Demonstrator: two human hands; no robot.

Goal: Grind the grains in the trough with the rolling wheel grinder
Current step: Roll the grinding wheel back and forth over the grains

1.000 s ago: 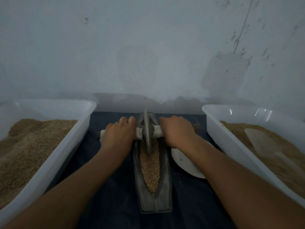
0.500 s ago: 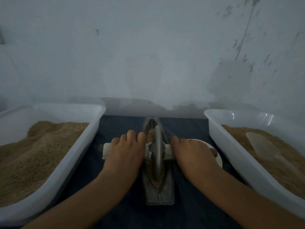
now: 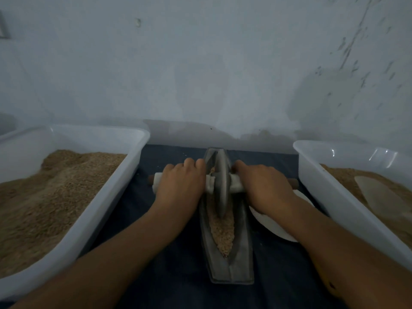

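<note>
Since a moment ago you've rolled the wheel (image 3: 221, 184) farther up the trough (image 3: 242, 248). Your left hand (image 3: 180, 185) and right hand (image 3: 263, 186) grasp its axle either side, grains (image 3: 221, 230) lying nearer you.

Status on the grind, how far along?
Done: grains are loaded in the trough. In hand: left hand and right hand grip the axle either side of the wheel, which sits in the trough's far half. Left: near-end grains look coarse, so more passes are likely needed.
</note>
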